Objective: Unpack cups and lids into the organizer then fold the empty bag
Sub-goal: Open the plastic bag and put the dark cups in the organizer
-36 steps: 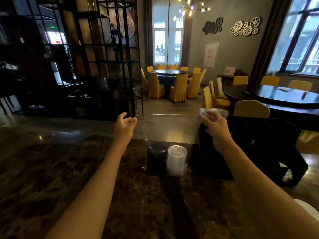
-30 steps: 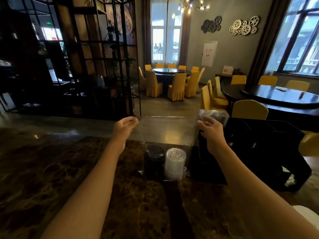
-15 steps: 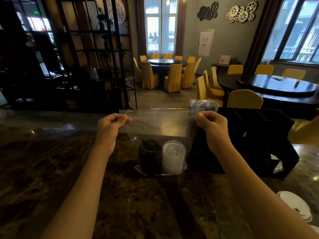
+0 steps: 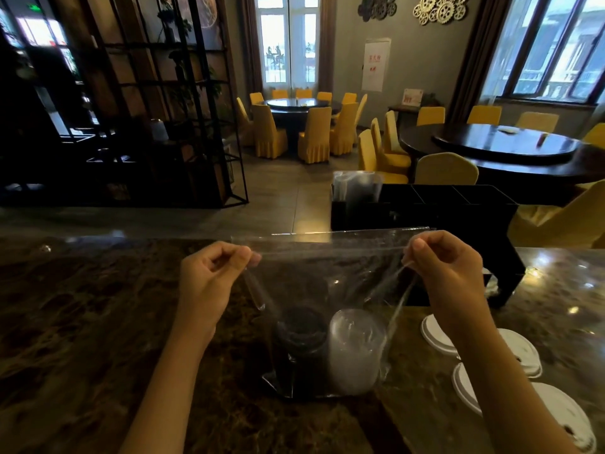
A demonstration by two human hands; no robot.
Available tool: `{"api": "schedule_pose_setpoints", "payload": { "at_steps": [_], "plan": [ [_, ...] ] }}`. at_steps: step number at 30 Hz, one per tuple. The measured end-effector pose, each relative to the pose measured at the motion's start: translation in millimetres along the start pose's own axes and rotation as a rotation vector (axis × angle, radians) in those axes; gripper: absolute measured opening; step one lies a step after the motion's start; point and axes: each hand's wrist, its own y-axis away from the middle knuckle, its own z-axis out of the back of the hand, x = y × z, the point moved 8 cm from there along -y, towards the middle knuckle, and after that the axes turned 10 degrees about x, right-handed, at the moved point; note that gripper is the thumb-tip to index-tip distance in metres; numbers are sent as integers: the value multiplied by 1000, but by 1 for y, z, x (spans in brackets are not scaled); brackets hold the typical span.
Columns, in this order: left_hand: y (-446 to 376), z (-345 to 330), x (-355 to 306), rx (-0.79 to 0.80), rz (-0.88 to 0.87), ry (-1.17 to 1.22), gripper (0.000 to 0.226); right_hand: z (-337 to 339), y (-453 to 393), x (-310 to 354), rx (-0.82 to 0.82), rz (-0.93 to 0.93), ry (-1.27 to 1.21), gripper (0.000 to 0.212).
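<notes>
Clear plastic bag (image 4: 327,280) stands on the dark marble counter (image 4: 82,322), its top edge stretched taut between both hands. Left hand (image 4: 209,283) pinches the bag's top left corner, fingers curled. Right hand (image 4: 448,273) pinches the top right corner, fingers curled too. Inside the bag, at the bottom: a stack of black lids (image 4: 301,342) on the left, and touching it on the right a stack of clear lids (image 4: 357,345). Both stacks sit upright on the bag floor.

Black organizer (image 4: 442,214) sits behind the bag on the counter, several open compartments along its top. Leftmost compartment holds clear cups (image 4: 358,188) wrapped in plastic, sticking up above the rim; contents of the other compartments cannot be made out. White lids (image 4: 520,352) lie flat on the counter at right, near the right forearm, some overlapping, outside both bag and organizer.

Background: round dark tables with yellow chairs (image 4: 314,132), black metal shelving (image 4: 157,103) at left. White wall poster (image 4: 375,63) has red characters, too small to read. No readable brand on bag, lids or organizer.
</notes>
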Motion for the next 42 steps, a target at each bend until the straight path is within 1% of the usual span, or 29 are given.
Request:
{"api": "schedule_pose_setpoints", "payload": {
  "at_steps": [3,7,10,11,13,14,15,16,18,20,22,23,27,31,34,39,42],
  "plan": [
    [13,-8,-2,17,-36,-26,13,10,13,-4,-21,28,-2,4],
    [20,-13,-1,1,-33,-32,12,13,22,-2,-24,73,-34,17],
    [22,-11,-6,-8,-71,-14,32,10,22,4,41,131,-3,21],
    [23,-11,-9,3,-94,-42,33,9,21,4,58,136,21,21],
    [23,-14,-13,48,-126,-165,18,8,21,3,91,126,36,16],
    [24,-15,-14,67,-126,-213,15,7,22,1,115,107,25,12],
    [25,-15,-14,73,-118,-226,19,6,23,-1,140,82,12,13],
    [27,-15,-14,86,-106,-205,20,5,24,-2,163,60,3,20],
    [30,-16,-15,131,-107,-150,16,5,25,-6,192,29,16,32],
    [32,-17,-15,168,-99,-126,23,4,25,-9,203,16,28,37],
    [32,-16,-13,151,-80,-136,29,5,24,-8,178,22,36,35],
    [32,-15,-12,131,-72,-140,29,6,24,-7,160,29,40,33],
    [31,-13,-11,54,-48,-118,15,6,25,1,117,62,38,19],
    [30,-13,-13,23,-56,-105,11,7,24,6,83,75,31,12],
    [27,-17,-16,31,-70,-69,10,6,22,7,95,82,40,9],
    [21,-22,-29,30,-110,-36,15,8,15,13,49,57,-11,12],
    [18,-23,-35,5,-109,-39,7,8,12,21,26,61,11,12]
  ]
}}
